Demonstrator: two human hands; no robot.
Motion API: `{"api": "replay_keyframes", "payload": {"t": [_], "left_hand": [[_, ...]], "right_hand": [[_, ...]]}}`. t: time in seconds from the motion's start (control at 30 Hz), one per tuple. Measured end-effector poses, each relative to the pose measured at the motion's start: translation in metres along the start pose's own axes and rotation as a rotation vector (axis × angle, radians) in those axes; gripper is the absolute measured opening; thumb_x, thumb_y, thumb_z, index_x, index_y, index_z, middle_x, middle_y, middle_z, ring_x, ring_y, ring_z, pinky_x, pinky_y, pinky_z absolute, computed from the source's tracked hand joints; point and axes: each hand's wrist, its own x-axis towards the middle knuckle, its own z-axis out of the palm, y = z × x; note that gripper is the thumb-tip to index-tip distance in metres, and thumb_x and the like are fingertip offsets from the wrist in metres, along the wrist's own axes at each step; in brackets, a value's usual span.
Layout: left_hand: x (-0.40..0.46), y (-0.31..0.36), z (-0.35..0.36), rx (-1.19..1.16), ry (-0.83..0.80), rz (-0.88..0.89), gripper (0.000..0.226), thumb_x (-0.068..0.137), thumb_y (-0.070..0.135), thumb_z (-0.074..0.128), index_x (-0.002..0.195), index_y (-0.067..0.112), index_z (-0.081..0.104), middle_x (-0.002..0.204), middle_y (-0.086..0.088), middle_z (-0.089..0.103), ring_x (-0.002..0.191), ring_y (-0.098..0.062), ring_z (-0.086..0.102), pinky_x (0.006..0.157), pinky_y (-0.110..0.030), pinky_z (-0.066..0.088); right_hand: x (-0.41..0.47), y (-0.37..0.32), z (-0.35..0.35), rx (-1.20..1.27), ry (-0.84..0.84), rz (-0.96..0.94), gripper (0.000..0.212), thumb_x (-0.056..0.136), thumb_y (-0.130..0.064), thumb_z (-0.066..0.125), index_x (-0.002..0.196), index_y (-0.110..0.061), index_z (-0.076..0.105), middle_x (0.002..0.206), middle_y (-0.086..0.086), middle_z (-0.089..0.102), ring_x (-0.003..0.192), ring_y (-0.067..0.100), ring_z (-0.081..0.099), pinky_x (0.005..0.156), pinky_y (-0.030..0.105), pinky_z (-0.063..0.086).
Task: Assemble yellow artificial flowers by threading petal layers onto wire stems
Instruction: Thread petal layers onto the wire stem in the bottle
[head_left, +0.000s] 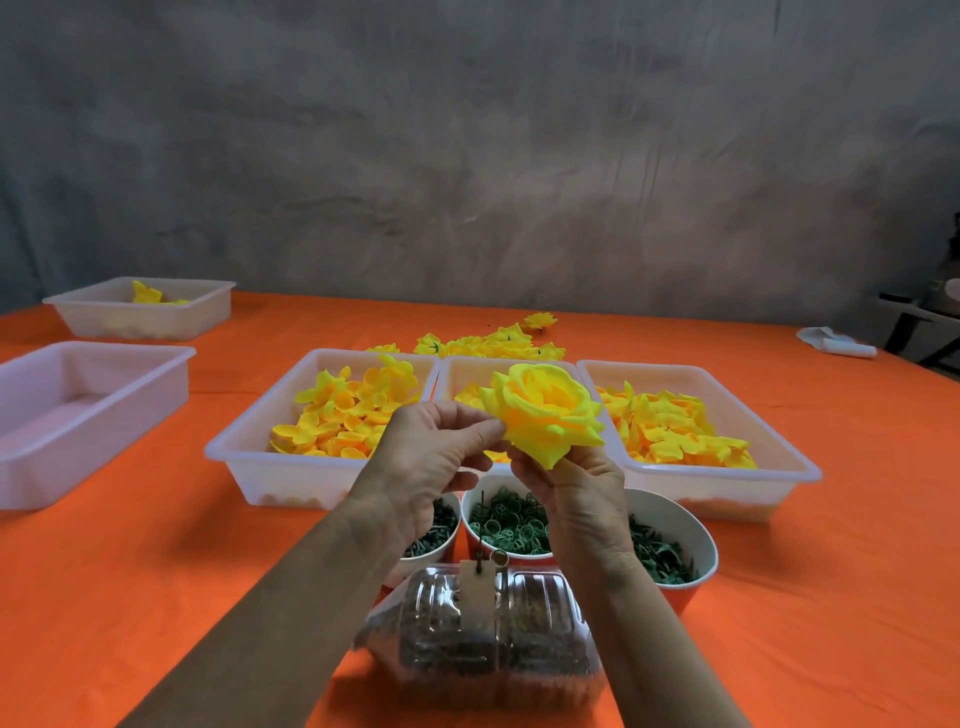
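A full yellow flower (545, 410) is held up over the middle tray (457, 371). My left hand (421, 467) pinches its left edge with thumb and fingertips. My right hand (576, 493) grips the flower from underneath, at its base. A thin dark wire stem (485, 525) stands upright below my hands, stuck in a clear plastic bottle (483, 629) lying on its side. Loose yellow petals fill the left tray (234, 447) and the right tray (800, 467).
Three bowls of green plastic parts (514, 525) sit in front of the trays. Finished flowers (493, 340) lie behind them on the orange table. Two more white trays stand at the left, the near tray (171, 364) holding nothing and the far tray (208, 296) a flower.
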Motion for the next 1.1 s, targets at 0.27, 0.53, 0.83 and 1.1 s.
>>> {"api": "replay_keyframes", "payload": {"t": [0.27,0.53,0.83,1.1], "left_hand": [[0.002,0.003,0.000,0.021,0.101,0.064,0.019,0.076,-0.007,0.070,0.073,0.007,0.058,0.066,-0.006,0.060,0.054,-0.012,0.057,0.045,-0.017,0.048],[0.009,0.004,0.002,0.026,0.176,0.094,0.015,0.081,0.001,0.070,0.078,0.010,0.058,0.070,-0.002,0.058,0.058,-0.012,0.054,0.046,-0.021,0.049],[0.009,0.009,0.002,-0.220,-0.012,-0.143,0.026,0.077,0.003,0.072,0.097,0.005,0.054,0.082,-0.012,0.063,0.060,-0.021,0.063,0.050,-0.026,0.056],[0.029,0.000,-0.003,-0.085,0.144,-0.011,0.015,0.081,0.003,0.070,0.089,0.008,0.057,0.079,-0.007,0.060,0.057,-0.014,0.057,0.049,-0.019,0.051]], "right_hand": [[0.004,-0.003,0.005,-0.166,0.047,-0.174,0.024,0.077,0.013,0.066,0.084,-0.009,0.071,0.074,0.000,0.073,0.071,0.011,0.065,0.067,0.028,0.055],[0.003,0.001,0.003,-0.253,0.038,-0.160,0.021,0.076,0.010,0.069,0.074,-0.011,0.072,0.071,0.011,0.066,0.069,0.018,0.057,0.062,0.026,0.052],[0.009,-0.001,0.001,-0.247,0.026,-0.175,0.022,0.076,0.005,0.070,0.071,-0.016,0.072,0.064,-0.001,0.067,0.065,0.014,0.056,0.061,0.025,0.051],[0.031,0.005,-0.001,-0.315,0.072,-0.169,0.025,0.075,0.010,0.069,0.072,-0.014,0.070,0.056,-0.006,0.067,0.052,0.006,0.058,0.053,0.020,0.051]]}}
